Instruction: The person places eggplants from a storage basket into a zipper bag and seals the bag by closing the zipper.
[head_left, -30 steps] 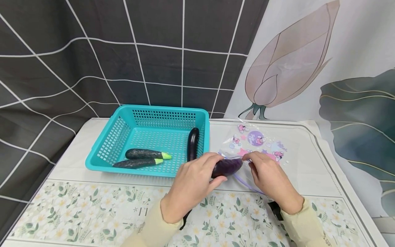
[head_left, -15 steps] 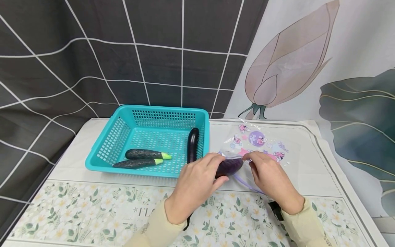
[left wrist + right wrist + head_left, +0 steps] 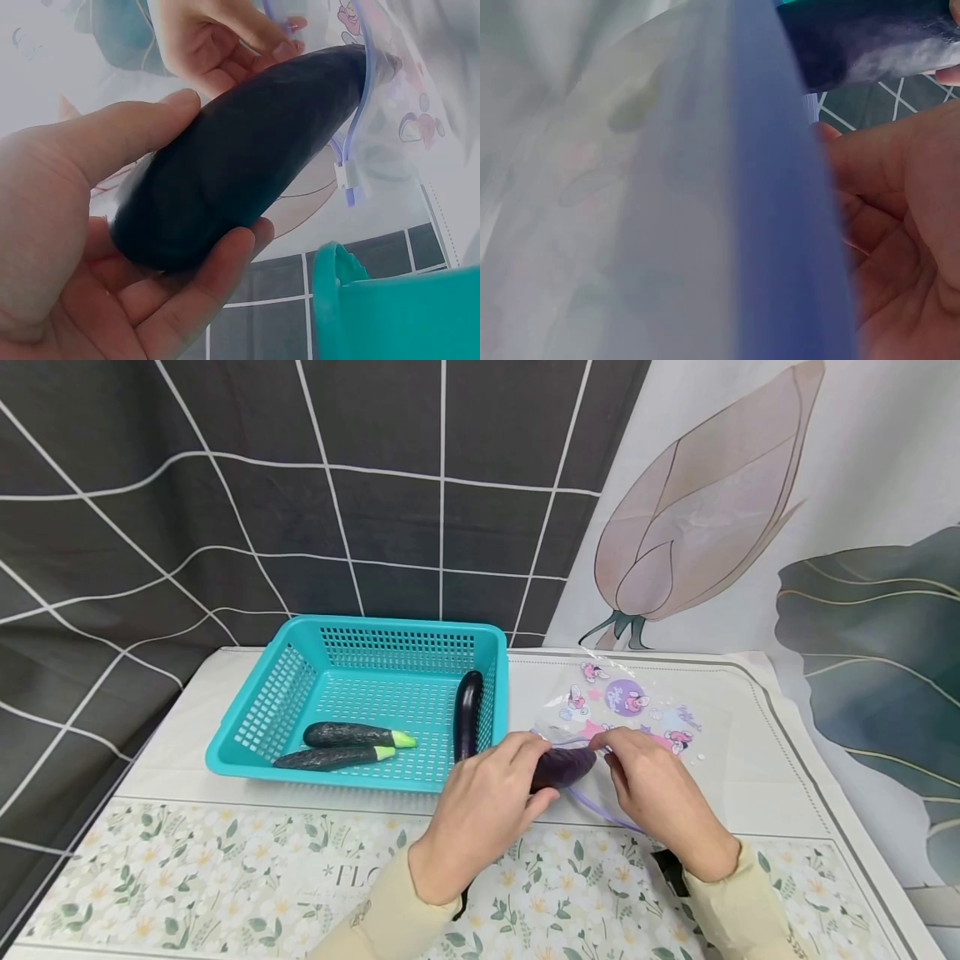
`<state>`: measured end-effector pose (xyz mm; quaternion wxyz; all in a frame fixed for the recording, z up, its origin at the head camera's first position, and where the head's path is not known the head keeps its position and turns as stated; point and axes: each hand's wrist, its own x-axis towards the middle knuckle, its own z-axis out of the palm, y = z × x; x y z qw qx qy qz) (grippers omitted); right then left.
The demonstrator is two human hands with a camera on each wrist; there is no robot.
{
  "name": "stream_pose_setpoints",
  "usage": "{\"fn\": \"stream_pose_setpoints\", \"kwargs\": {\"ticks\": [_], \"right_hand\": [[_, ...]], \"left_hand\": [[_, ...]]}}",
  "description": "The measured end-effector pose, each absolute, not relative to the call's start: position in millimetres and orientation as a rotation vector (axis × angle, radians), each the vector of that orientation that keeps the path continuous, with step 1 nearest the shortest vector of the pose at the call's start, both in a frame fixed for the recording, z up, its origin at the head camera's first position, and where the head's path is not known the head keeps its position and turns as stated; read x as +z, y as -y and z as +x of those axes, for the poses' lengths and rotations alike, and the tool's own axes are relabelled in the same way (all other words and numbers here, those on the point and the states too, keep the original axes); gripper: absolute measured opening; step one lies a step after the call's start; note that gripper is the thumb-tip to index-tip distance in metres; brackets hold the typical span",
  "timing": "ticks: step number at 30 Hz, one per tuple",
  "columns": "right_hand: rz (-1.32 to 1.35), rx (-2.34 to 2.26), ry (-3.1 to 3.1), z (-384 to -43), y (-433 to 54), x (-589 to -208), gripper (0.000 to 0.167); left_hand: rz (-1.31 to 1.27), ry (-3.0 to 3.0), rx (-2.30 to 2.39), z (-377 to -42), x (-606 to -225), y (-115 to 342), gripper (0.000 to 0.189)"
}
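My left hand point(image 3: 480, 814) grips a dark purple eggplant point(image 3: 564, 767) by its near end. In the left wrist view, the tip of the eggplant point(image 3: 255, 142) passes the purple zip edge and shows through the clear plastic of a printed zip bag point(image 3: 420, 142). A small slider point(image 3: 343, 176) sits on that zip. My right hand point(image 3: 663, 797) pinches the bag's mouth beside the eggplant. Across the right wrist view, the blurred purple zip strip point(image 3: 787, 225) hides part of the right fingers. The bag point(image 3: 622, 697), with its pink and purple prints, lies flat behind the hands.
Left of the hands stands a turquoise perforated basket point(image 3: 375, 625). It holds another eggplant point(image 3: 468, 714) along its right side and two zucchini point(image 3: 356, 735) with pale green ends. A floral mat point(image 3: 225, 860) covers the table's front; patterned curtains hang behind.
My left hand has edged to the right with the eggplant, toward the bag's mouth. The right hand stays nearly where it was, and the basket's contents look the same.
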<state>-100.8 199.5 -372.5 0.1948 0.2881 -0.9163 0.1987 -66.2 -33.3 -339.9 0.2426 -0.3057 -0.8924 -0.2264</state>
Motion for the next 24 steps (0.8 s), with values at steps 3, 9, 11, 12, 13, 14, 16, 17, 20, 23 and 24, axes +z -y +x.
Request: {"fn": "stream_pose_setpoints", "kwargs": {"ticks": [3,9,11,12,13,14,16,17,20,23,24], "right_hand": [[0.808,0.559,2.57,-100.9,-199.4,-372.5,0.024],[0.817,0.562,2.558,-100.9,-199.2,-372.5,0.024],[0.819,0.561,2.555,-100.9,-199.1,-372.7,0.024],[0.819,0.56,2.554,-100.9,-199.0,-372.8,0.024],[0.819,0.559,2.554,-100.9,-199.0,-372.8,0.024],[0.819,0.558,2.554,-100.9,-199.0,-372.9,0.024],[0.816,0.558,2.554,-100.9,-199.0,-372.8,0.025],[0.817,0.557,2.553,-100.9,-199.1,-372.7,0.025],[0.821,0.554,2.545,-100.8,-199.7,-372.8,0.024],[0.829,0.552,2.534,-100.8,-200.1,-372.9,0.024],[0.829,0.551,2.533,-100.7,-200.2,-373.0,0.023]], "left_hand": [[-0.814,2.437,-0.58,-66.0,-339.8,31.1,0.044],[-0.792,2.426,-0.513,-66.0,-340.0,25.8,0.046],[-0.786,2.424,-0.501,-66.4,-341.1,24.3,0.046],[-0.781,2.422,-0.493,-66.4,-341.5,23.6,0.046],[-0.776,2.42,-0.487,-66.5,-341.7,22.9,0.047],[-0.771,2.419,-0.482,-66.6,-341.9,22.2,0.047],[-0.765,2.418,-0.467,-66.3,-341.6,20.9,0.048],[-0.763,2.418,-0.46,-65.9,-341.3,20.3,0.049],[-0.763,2.424,-0.445,-65.7,-341.1,18.5,0.051],[-0.773,2.442,-0.44,-65.9,-341.8,16.8,0.054],[-0.777,2.451,-0.443,-66.1,-342.2,16.2,0.054]]}}
